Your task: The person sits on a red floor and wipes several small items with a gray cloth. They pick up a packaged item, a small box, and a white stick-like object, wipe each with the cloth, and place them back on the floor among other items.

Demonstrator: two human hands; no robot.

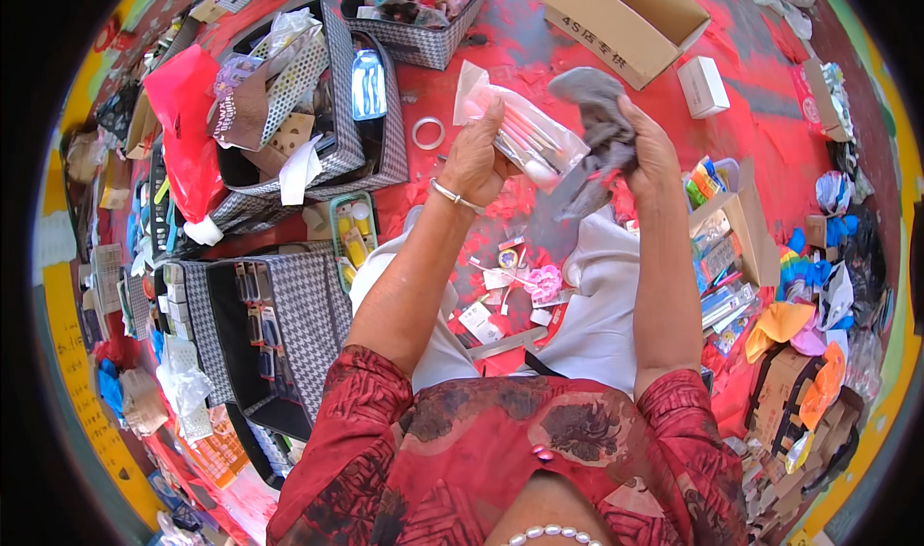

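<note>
My left hand (pixel 474 161) is closed on a clear plastic pack of makeup brushes (pixel 525 132) with pink handles. The pack is tilted, its brush heads toward the lower right. In my right hand (pixel 650 152) is a crumpled dark grey cloth (pixel 602 118), pinched at its right side and hanging down. The cloth's left edge comes close to the pack or touches it; I cannot tell which. Both hands are raised over the red floor covering, in front of my knees. Below them lie a pink flower-shaped item (pixel 545 282) and small cards (pixel 478 323).
An open cardboard box (pixel 626 17) stands at the far right, with a small white box (pixel 704 87) beside it. Houndstooth storage bins (pixel 385 156) full of goods are on the left, near a tape roll (pixel 427 133). A carton (pixel 756 228) of packets stands at right.
</note>
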